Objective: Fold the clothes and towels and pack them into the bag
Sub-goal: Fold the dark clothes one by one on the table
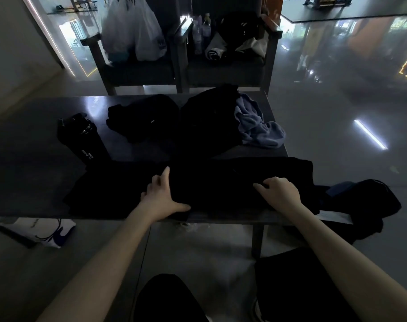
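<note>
A black garment (232,182) lies across the lower middle of the frame, on the table (46,145). The left hand (161,196) presses on it with the fingers spread. The right hand (279,194) rests on it with the fingers bent; if it pinches the cloth I cannot tell.

Gym-like lounge: glossy floor (337,117), armchairs (97,54), water bottles (202,31).

A dark table (23,177) carries a long black garment (221,182) spread flat along its near edge. A black bottle (81,138) lies at the left and a crumpled black garment (142,117) at the far middle. At the far right, a large black bundle (207,122) touches a blue-grey towel (256,126).
</note>
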A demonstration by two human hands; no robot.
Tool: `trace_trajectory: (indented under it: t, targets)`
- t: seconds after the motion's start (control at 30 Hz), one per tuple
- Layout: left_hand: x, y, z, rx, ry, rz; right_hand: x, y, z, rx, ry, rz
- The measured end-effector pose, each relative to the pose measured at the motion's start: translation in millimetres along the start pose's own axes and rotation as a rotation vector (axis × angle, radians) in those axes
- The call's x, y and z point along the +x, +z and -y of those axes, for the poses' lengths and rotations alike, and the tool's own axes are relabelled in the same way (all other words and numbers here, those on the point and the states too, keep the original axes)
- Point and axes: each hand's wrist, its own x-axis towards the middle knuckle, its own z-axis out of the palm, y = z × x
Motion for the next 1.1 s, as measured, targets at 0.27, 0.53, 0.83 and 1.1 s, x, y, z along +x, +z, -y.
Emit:
trace_trajectory:
  t: [0.27, 0.53, 0.83, 1.1]
  targets:
    - [-19.8, 27.8, -19.7, 0.412, 0.176, -0.155, -6.0, -4.8, 1.2, 0.042, 0.017, 0.018]
    - [-29.0, 13.8, 1.0, 0.451, 0.145, -0.291, -9.6, -4.0, -2.4, 0.099, 0.021, 0.021]
    - [-28.5, 37.4, -11.2, 0.457, 0.041, -0.297, -8.8, -1.4, -6.0, 0.114, 0.019, 0.023]
    - [-12.3, -6.1, 18.1, -0.163, 0.062, -0.196, -9.6, -0.8, -9.2, 0.126, -0.002, 0.021]
